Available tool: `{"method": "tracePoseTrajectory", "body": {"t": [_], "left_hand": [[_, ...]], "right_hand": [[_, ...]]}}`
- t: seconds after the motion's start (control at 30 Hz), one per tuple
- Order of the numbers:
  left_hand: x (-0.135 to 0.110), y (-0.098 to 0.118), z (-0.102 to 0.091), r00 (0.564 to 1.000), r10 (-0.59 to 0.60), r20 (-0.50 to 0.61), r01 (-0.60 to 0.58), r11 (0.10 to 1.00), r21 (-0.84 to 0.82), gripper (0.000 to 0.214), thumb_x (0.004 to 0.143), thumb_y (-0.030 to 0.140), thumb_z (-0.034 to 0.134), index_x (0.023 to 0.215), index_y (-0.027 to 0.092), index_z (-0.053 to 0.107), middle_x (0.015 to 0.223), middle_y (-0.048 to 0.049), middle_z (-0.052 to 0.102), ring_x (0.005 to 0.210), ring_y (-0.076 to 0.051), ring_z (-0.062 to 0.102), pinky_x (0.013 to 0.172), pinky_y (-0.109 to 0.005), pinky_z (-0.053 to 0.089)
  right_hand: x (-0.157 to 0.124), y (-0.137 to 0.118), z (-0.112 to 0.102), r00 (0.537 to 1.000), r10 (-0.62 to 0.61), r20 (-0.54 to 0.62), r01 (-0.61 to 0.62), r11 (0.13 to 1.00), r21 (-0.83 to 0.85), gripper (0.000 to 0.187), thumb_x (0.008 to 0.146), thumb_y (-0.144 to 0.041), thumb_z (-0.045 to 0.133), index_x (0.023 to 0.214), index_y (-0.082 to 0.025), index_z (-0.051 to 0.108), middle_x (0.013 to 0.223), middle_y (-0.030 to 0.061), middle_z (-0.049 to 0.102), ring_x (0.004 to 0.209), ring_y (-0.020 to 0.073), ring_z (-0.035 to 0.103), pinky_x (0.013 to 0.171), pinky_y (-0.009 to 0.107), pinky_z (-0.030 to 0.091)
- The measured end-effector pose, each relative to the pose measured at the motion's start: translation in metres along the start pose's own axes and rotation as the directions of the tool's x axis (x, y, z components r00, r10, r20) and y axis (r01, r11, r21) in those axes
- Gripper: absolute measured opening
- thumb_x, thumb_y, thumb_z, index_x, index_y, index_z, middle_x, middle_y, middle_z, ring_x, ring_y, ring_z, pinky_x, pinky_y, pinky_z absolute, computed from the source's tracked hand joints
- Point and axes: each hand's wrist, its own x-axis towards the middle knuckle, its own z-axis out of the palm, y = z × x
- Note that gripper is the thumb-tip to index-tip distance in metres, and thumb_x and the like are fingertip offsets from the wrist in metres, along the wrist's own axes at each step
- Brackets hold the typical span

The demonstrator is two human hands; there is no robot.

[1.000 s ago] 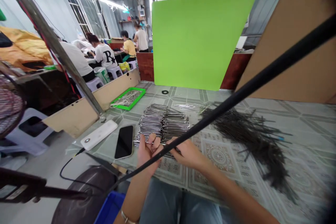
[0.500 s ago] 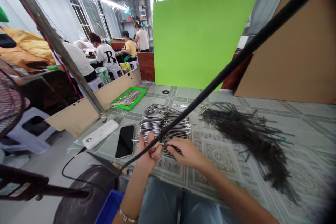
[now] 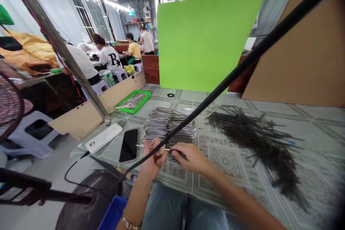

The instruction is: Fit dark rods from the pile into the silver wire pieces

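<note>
My left hand (image 3: 154, 160) grips a thin steel rod (image 3: 153, 147) near its middle, and the rod's tip sticks out to the left. My right hand (image 3: 191, 158) pinches the rod's other end with thumb and fingertips, just in front of a neat stack of steel rods (image 3: 169, 129) lying side by side on the patterned table mat (image 3: 226, 161). To the right lies a loose heap of dark thin rods (image 3: 258, 143). Left of my hands are a black smartphone (image 3: 128, 145) and a white power bank (image 3: 104, 138).
A black pole (image 3: 229, 86) crosses the view in front of the table, and a steel pole (image 3: 56, 46) stands at left. Beyond are a green tray of wires (image 3: 133, 101), a green board (image 3: 205, 39) and seated co-workers (image 3: 109, 55). A blue crate (image 3: 113, 215) sits below.
My hands have barely moved and still hold the rod. The whole scene has drifted slightly in the view as my head shifted.
</note>
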Motion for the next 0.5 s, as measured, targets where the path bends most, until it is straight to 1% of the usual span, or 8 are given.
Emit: {"method": "tracePoseTrajectory", "body": {"t": [0.13, 0.2, 0.27, 0.33, 0.37, 0.4, 0.47, 0.5], "left_hand": [[0.002, -0.002, 0.0, 1.0, -0.021, -0.016, 0.022, 0.997, 0.07, 0.061, 0.068, 0.065, 0.065, 0.063, 0.018, 0.027, 0.05, 0.0086, 0.024, 0.034, -0.003, 0.012, 0.033, -0.015, 0.012], [0.003, -0.004, -0.001, 0.999, -0.019, -0.043, 0.026, 0.982, 0.186, 0.059, 0.067, 0.071, 0.06, 0.066, 0.018, 0.035, 0.053, 0.0076, 0.036, 0.033, -0.003, 0.014, 0.032, -0.015, 0.012], [0.003, -0.007, -0.002, 0.989, 0.102, -0.108, -0.051, 0.917, 0.396, 0.06, 0.067, 0.077, 0.054, 0.073, 0.018, 0.045, 0.072, 0.0029, 0.054, 0.037, -0.002, 0.022, 0.032, -0.016, 0.017], [0.003, -0.01, -0.003, 0.943, 0.308, -0.127, -0.149, 0.73, 0.667, 0.061, 0.071, 0.078, 0.047, 0.085, 0.02, 0.057, 0.104, -0.0042, 0.059, 0.052, -0.006, 0.043, 0.042, -0.019, 0.036], [0.002, -0.012, -0.003, 0.917, 0.389, -0.088, -0.178, 0.596, 0.783, 0.06, 0.076, 0.076, 0.043, 0.092, 0.021, 0.061, 0.118, -0.0065, 0.055, 0.068, -0.01, 0.052, 0.056, -0.023, 0.046], [0.001, -0.013, -0.003, 0.904, 0.426, -0.031, -0.187, 0.46, 0.868, 0.059, 0.082, 0.072, 0.038, 0.101, 0.021, 0.062, 0.128, -0.0079, 0.05, 0.089, -0.016, 0.055, 0.075, -0.028, 0.049], [-0.001, -0.016, -0.003, 0.922, 0.383, 0.061, -0.168, 0.254, 0.952, 0.054, 0.092, 0.06, 0.029, 0.119, 0.023, 0.058, 0.139, -0.0079, 0.041, 0.124, -0.022, 0.041, 0.105, -0.037, 0.035], [-0.001, -0.017, -0.004, 0.937, 0.338, 0.087, -0.159, 0.192, 0.968, 0.052, 0.094, 0.054, 0.027, 0.127, 0.024, 0.053, 0.143, -0.0071, 0.037, 0.133, -0.022, 0.032, 0.112, -0.039, 0.026]], "right_hand": [[0.0, 0.001, 0.001, 1.0, -0.004, 0.014, 0.003, 1.0, 0.01, 0.022, 0.091, -0.023, 0.044, 0.097, -0.018, 0.064, 0.09, 0.0035, 0.066, 0.081, 0.0141, 0.06, 0.07, 0.023, 0.041], [-0.001, 0.002, 0.001, 0.999, 0.005, 0.033, -0.005, 1.0, 0.006, 0.022, 0.092, -0.025, 0.044, 0.095, -0.018, 0.064, 0.088, 0.0038, 0.066, 0.08, 0.0143, 0.06, 0.069, 0.023, 0.041], [-0.001, 0.003, 0.002, 0.999, 0.009, 0.044, -0.009, 1.0, 0.007, 0.023, 0.093, -0.026, 0.043, 0.095, -0.017, 0.064, 0.089, 0.0042, 0.066, 0.081, 0.0147, 0.06, 0.07, 0.023, 0.041], [-0.001, 0.004, 0.004, 1.0, -0.007, 0.027, 0.007, 1.0, 0.016, 0.024, 0.094, -0.026, 0.042, 0.099, -0.017, 0.064, 0.095, 0.0047, 0.066, 0.086, 0.0156, 0.061, 0.074, 0.024, 0.043], [-0.001, 0.004, 0.005, 1.0, -0.022, 0.014, 0.022, 0.999, 0.023, 0.024, 0.094, -0.027, 0.042, 0.101, -0.017, 0.063, 0.098, 0.005, 0.066, 0.089, 0.016, 0.061, 0.076, 0.025, 0.043], [0.0, 0.005, 0.006, 0.999, -0.04, 0.003, 0.04, 0.999, 0.03, 0.025, 0.094, -0.027, 0.042, 0.102, -0.017, 0.063, 0.099, 0.0053, 0.066, 0.091, 0.0163, 0.061, 0.078, 0.025, 0.043], [0.0, 0.005, 0.009, 0.997, -0.079, -0.012, 0.079, 0.996, 0.043, 0.025, 0.095, -0.027, 0.041, 0.098, -0.016, 0.062, 0.097, 0.0062, 0.066, 0.091, 0.0165, 0.06, 0.078, 0.026, 0.044], [0.0, 0.005, 0.01, 0.995, -0.095, -0.021, 0.096, 0.994, 0.047, 0.025, 0.095, -0.027, 0.04, 0.095, -0.015, 0.062, 0.093, 0.0068, 0.065, 0.088, 0.0165, 0.06, 0.077, 0.026, 0.044]]}}
